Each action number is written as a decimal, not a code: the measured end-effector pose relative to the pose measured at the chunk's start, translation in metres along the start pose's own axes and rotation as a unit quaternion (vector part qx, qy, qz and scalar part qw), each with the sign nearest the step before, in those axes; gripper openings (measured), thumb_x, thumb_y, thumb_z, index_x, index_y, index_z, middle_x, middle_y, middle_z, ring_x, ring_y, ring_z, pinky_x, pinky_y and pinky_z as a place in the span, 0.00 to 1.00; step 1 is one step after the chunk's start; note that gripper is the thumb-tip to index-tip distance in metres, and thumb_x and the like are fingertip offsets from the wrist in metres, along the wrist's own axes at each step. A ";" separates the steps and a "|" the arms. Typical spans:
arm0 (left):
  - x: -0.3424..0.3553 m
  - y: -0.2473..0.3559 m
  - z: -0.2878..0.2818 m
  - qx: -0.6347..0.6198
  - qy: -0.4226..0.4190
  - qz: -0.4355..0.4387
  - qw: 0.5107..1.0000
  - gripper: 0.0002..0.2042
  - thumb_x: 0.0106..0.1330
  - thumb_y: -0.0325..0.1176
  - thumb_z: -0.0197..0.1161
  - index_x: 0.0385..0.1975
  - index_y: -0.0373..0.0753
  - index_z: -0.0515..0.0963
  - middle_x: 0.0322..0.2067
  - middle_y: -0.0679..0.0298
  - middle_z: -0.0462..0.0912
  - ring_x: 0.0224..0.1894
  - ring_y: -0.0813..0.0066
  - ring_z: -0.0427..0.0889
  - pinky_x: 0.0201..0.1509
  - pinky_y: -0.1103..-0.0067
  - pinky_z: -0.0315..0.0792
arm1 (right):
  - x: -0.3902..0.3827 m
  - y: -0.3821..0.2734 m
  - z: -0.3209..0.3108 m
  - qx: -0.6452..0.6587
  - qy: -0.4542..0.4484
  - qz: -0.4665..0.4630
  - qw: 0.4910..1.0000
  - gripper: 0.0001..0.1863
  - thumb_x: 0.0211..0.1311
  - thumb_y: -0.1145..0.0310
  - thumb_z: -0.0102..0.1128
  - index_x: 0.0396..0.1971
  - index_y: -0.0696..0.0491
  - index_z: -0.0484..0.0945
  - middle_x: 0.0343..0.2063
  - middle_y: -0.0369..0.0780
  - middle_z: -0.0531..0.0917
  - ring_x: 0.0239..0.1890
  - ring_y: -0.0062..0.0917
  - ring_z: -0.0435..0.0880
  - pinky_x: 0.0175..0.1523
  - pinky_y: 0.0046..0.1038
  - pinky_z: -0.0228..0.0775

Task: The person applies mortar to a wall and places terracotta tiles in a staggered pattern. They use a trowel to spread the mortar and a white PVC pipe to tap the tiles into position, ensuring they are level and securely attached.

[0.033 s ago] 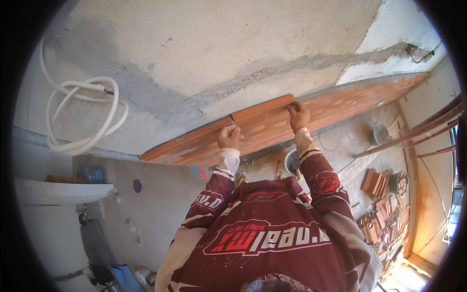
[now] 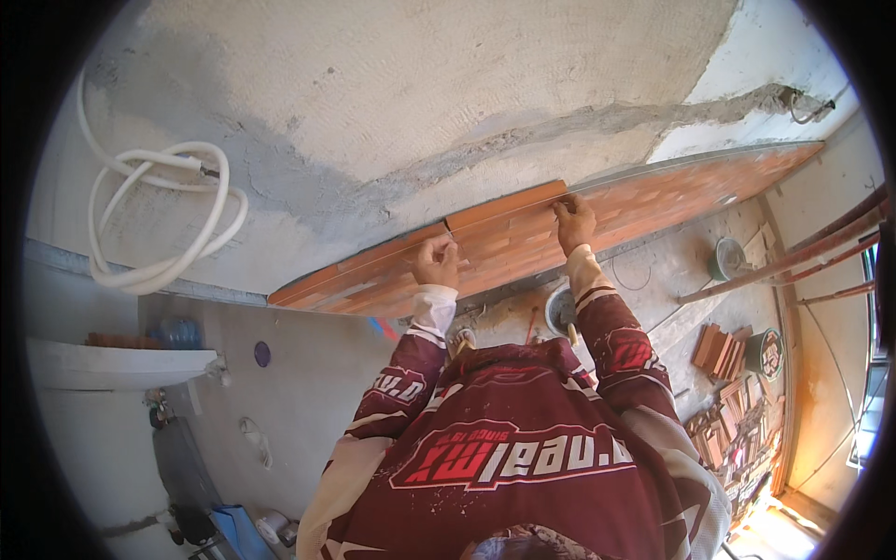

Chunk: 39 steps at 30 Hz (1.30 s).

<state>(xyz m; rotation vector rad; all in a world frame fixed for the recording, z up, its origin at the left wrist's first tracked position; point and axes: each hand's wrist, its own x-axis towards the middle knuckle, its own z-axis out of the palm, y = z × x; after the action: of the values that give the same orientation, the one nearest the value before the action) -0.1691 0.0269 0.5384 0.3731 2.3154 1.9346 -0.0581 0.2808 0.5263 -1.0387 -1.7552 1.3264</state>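
Note:
A long orange brick tile [image 2: 509, 206] lies against the wall on the top course of the brick-tile facing [image 2: 644, 201]. At its right end, my right hand [image 2: 575, 226] has its fingers curled and closed on the tile's lower corner. Beside the joint at the tile's left end is my left hand [image 2: 436, 260]. Its thumb and fingers are pinched together; whatever they hold, if anything, is too small to make out. A neighbouring tile [image 2: 392, 250] continues the row to the left. A thin pale string line runs along the top course.
Looped white conduit [image 2: 224, 196] hangs from the rough plaster wall [image 2: 401, 84] at left. Below are a bucket [image 2: 561, 310], another bucket [image 2: 728, 259] and stacked brick tiles [image 2: 719, 350]. Reddish poles [image 2: 793, 252] slant in at right. A white ledge [image 2: 121, 367] juts out at left.
My left hand has shifted slightly left, away from the joint between the tiles. My right hand stays at the tile's right end.

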 end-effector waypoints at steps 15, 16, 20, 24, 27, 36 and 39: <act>0.036 0.068 -0.026 0.370 -0.133 0.278 0.877 0.14 0.58 0.29 0.63 0.45 0.42 0.81 0.43 0.61 0.81 0.42 0.57 0.81 0.44 0.68 0.75 | 0.002 0.015 0.003 -0.018 0.045 -0.048 0.998 0.12 0.57 0.69 0.64 0.40 0.55 0.82 0.33 0.41 0.86 0.36 0.25 0.84 0.44 0.27 0.74; 0.037 0.064 -0.026 0.376 -0.136 0.281 0.872 0.14 0.59 0.29 0.62 0.45 0.43 0.81 0.42 0.63 0.81 0.41 0.58 0.81 0.43 0.68 0.76 | 0.000 0.012 0.003 -0.025 0.042 -0.047 0.998 0.12 0.57 0.69 0.63 0.41 0.55 0.82 0.33 0.41 0.86 0.36 0.26 0.84 0.44 0.27 0.74; 0.042 0.057 -0.027 0.380 -0.150 0.292 0.865 0.12 0.61 0.31 0.60 0.45 0.45 0.81 0.40 0.65 0.79 0.39 0.60 0.82 0.41 0.68 0.76 | -0.003 0.009 0.003 -0.049 0.045 -0.040 0.997 0.13 0.57 0.69 0.62 0.42 0.55 0.82 0.34 0.42 0.87 0.38 0.29 0.85 0.46 0.28 0.74; 0.040 0.061 -0.025 0.383 -0.149 0.271 0.870 0.11 0.61 0.30 0.61 0.42 0.44 0.82 0.39 0.65 0.80 0.39 0.61 0.81 0.41 0.70 0.75 | -0.004 0.010 0.003 -0.065 0.046 -0.042 0.996 0.14 0.58 0.69 0.59 0.44 0.54 0.81 0.36 0.43 0.86 0.41 0.30 0.85 0.48 0.28 0.73; 0.040 0.062 -0.024 0.388 -0.146 0.277 0.867 0.10 0.61 0.30 0.61 0.42 0.45 0.82 0.38 0.64 0.80 0.39 0.61 0.81 0.41 0.69 0.75 | -0.004 0.013 0.004 -0.046 0.043 -0.048 0.997 0.14 0.58 0.70 0.59 0.44 0.54 0.81 0.39 0.44 0.85 0.42 0.31 0.85 0.49 0.29 0.73; 0.044 0.061 -0.024 0.388 -0.151 0.277 0.866 0.09 0.61 0.30 0.60 0.41 0.46 0.82 0.38 0.65 0.80 0.39 0.58 0.81 0.42 0.66 0.75 | -0.004 0.014 0.005 -0.104 0.059 -0.114 0.986 0.16 0.57 0.71 0.60 0.46 0.54 0.80 0.40 0.46 0.81 0.40 0.37 0.83 0.48 0.32 0.74; 0.044 0.061 -0.023 0.384 -0.154 0.276 0.868 0.09 0.61 0.30 0.60 0.41 0.45 0.82 0.38 0.64 0.80 0.39 0.58 0.81 0.42 0.66 0.75 | -0.003 0.015 0.003 -0.113 0.057 -0.116 0.985 0.16 0.58 0.71 0.59 0.47 0.53 0.80 0.39 0.47 0.81 0.40 0.38 0.83 0.48 0.33 0.74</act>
<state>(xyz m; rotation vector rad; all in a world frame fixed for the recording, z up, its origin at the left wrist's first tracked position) -0.2097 0.0256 0.6058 1.4161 2.8215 0.8317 -0.0565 0.2791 0.5105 -0.9741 -1.9048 0.9228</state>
